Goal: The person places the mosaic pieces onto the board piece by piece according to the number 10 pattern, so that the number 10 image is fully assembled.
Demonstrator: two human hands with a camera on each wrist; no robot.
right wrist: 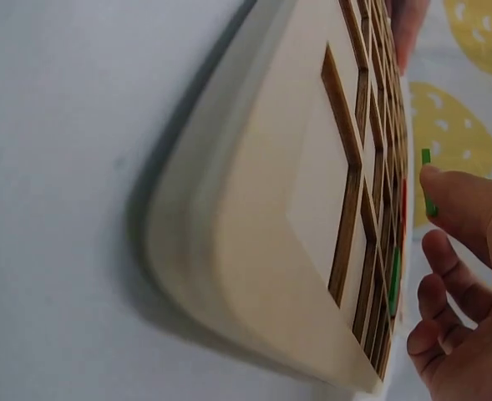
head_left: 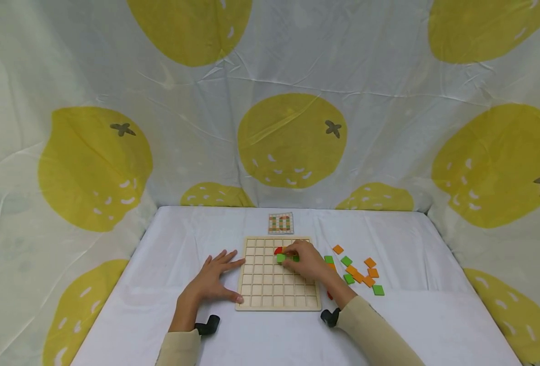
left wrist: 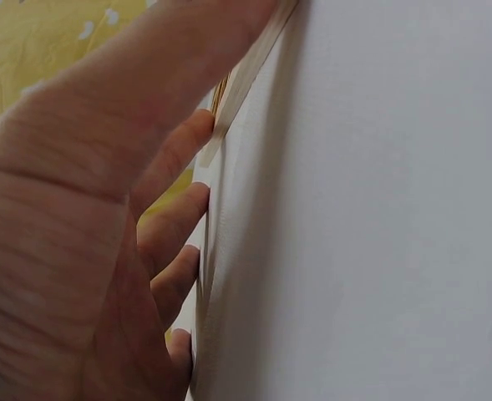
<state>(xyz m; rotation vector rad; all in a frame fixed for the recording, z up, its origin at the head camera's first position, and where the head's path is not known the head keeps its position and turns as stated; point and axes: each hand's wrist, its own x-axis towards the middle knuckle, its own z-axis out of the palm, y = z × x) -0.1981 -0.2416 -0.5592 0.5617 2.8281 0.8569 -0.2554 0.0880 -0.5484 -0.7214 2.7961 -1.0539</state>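
A light wooden board [head_left: 270, 292] with a grid of square recesses lies on the white-covered table. My right hand [head_left: 307, 260] is over its upper right part and pinches a green square tile [head_left: 281, 258], also seen raised above the grid in the right wrist view as a thin green tile [right wrist: 428, 192]. Beside it on the board are a red piece [head_left: 278, 250] with a curved edge and another green tile [head_left: 296, 258], partly hidden by the fingers. My left hand [head_left: 213, 279] lies spread at the board's left side, its thumb and index fingertip at the edge.
To the right of the board lie several loose orange tiles [head_left: 369, 281] and green tiles [head_left: 378, 290]. A red piece [head_left: 329, 295] shows partly behind the right forearm. A small pattern card [head_left: 281, 223] lies beyond the board. Lemon-printed cloth [head_left: 292, 140] hangs around the table.
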